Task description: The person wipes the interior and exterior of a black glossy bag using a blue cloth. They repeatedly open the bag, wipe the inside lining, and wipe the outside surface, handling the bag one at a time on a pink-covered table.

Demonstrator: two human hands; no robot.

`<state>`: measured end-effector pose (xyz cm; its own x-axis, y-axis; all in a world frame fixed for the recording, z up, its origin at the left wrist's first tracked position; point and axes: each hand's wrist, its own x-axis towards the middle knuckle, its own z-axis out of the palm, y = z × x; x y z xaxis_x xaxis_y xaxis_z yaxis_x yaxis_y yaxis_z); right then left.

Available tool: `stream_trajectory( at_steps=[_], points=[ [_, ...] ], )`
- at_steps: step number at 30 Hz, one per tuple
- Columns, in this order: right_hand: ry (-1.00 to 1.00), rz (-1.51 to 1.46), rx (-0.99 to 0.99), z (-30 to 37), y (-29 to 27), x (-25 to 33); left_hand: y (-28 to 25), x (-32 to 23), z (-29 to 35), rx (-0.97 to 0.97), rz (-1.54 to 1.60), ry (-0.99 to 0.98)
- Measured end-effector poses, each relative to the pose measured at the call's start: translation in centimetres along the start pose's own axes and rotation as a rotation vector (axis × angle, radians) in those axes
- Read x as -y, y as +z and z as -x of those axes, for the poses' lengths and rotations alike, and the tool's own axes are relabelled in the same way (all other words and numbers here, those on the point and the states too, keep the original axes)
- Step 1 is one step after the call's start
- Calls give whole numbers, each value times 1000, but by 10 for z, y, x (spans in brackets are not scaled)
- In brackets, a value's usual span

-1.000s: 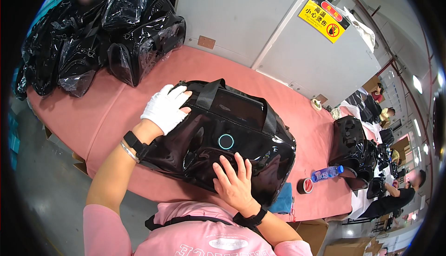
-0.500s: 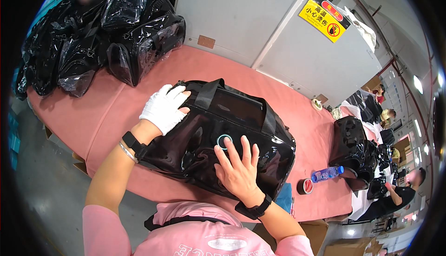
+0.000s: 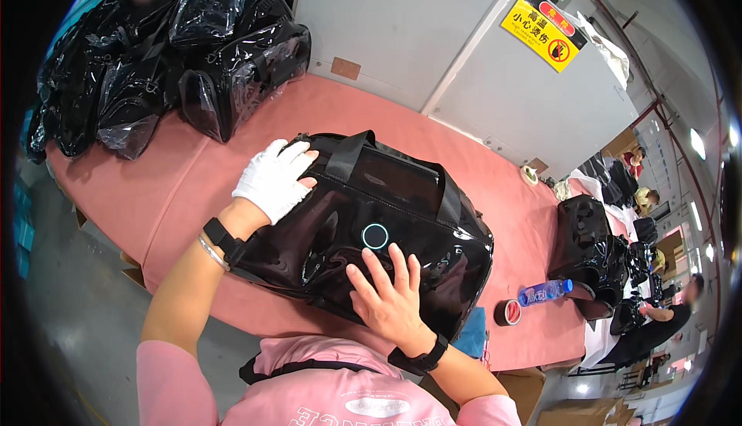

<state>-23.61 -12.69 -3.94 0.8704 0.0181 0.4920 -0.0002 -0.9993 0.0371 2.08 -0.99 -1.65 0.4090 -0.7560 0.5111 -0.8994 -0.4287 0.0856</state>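
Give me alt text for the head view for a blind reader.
A glossy black bag lies on a pink table, a white-gloved left hand on it, a bare right hand spread over it. Other black bags, some plastic-wrapped, are heaped at left.

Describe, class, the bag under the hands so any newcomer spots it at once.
On the pink table, before the grey cabinet, lies a glossy black bag. The gloved left hand rests on it. Unlike the bags heaped at upper left, it shows a pale-ringed round badge.
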Motion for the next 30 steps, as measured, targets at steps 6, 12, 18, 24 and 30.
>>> stream_trajectory(
  at_steps=[6, 12, 18, 24, 30],
  points=[
    [29, -35, 49, 11, 3, 0, 1, 1, -1, -18, -8, 9],
    [49, -40, 22, 11, 0, -5, -4, -2, -1, 47, 24, -32],
    [34, -37, 11, 7, 0, -6, -2, -2, 0, 36, 27, -29],
    [122, -1, -89, -19, -18, -32, -4, -3, 3, -32, 8, 4],
    [508, -134, -159, -61, -34, -114, -17, -5, 24, -20, 31, 7]
  ],
)
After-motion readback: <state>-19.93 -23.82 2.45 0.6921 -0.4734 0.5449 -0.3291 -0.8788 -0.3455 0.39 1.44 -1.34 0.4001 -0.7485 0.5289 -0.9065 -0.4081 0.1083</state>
